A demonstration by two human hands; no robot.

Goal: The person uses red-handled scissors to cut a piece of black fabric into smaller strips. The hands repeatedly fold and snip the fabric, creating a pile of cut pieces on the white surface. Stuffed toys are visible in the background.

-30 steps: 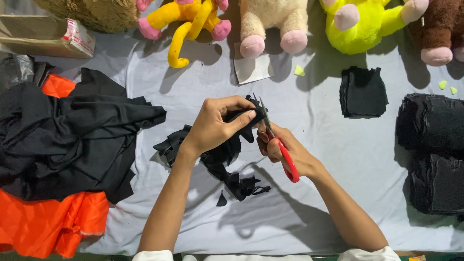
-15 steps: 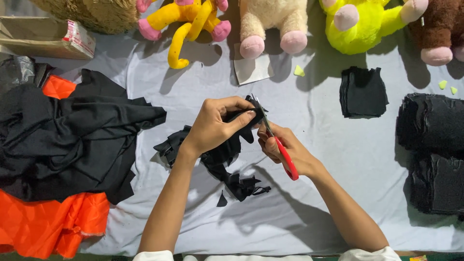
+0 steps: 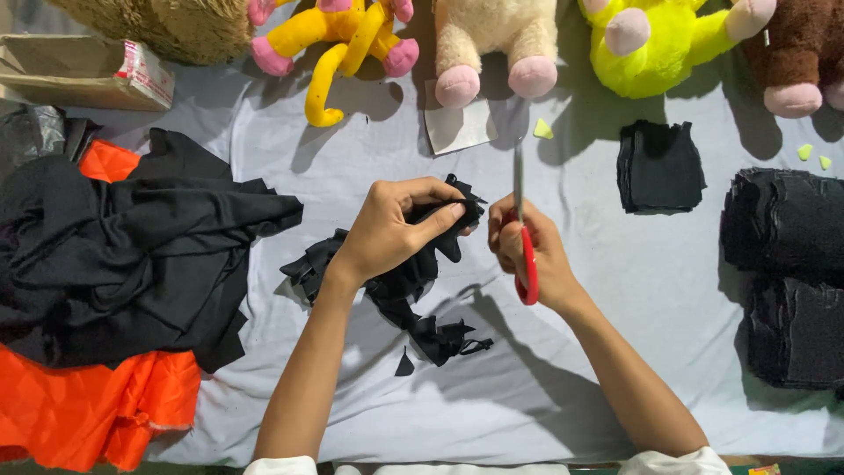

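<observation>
Your left hand (image 3: 391,230) has its fingers pinching the black fabric piece (image 3: 413,273) just beside your right hand (image 3: 527,251), whose fingers are curled round the red-handled scissors (image 3: 523,229), blades pointing away from you.

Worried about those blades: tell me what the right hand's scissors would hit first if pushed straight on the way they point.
Probably the cream plush toy's pink foot: the scissors in the right hand point up the table. The green scrap lies just beside that line.

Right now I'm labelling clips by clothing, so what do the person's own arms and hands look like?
Both forearms are bare, with white sleeve edges showing only at the bottom of the picture. The left hand and right hand wear no gloves; no rings, watch or bracelets can be seen.
</observation>
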